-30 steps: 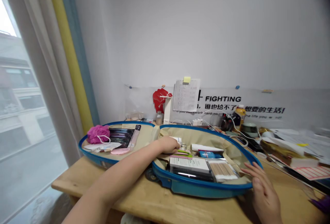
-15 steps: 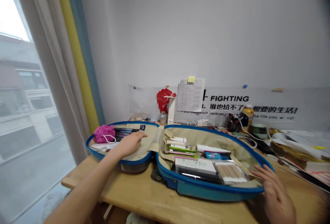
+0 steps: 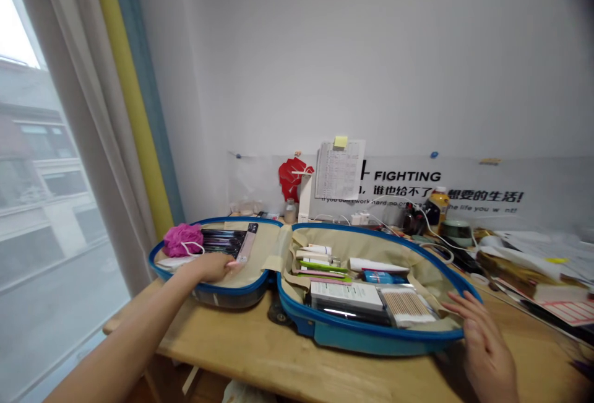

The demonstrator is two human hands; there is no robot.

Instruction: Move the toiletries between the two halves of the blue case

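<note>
The case (image 3: pixel 362 341) lies open on the table (image 3: pixel 260 359), its two halves side by side. The left hand (image 3: pixel 214 267) is low over the front of the left half, its fingers bent down beside something pink (image 3: pixel 236 264); I cannot tell whether they grip it. Just behind that hand, inside the same half, lie a puff (image 3: pixel 179 241) with a white cord and a pack (image 3: pixel 225 242) of dark, slim sticks. The right hand (image 3: pixel 489 344) is at the far right end of the case, fingers stretched and slightly spread over the blue rim, holding nothing loose. In the right half, swabs (image 3: pixel 406 307) lie beside a white box (image 3: pixel 346 294) near the front; behind them are a blue tube (image 3: pixel 383 277) and a white tube (image 3: pixel 378 265).
</note>
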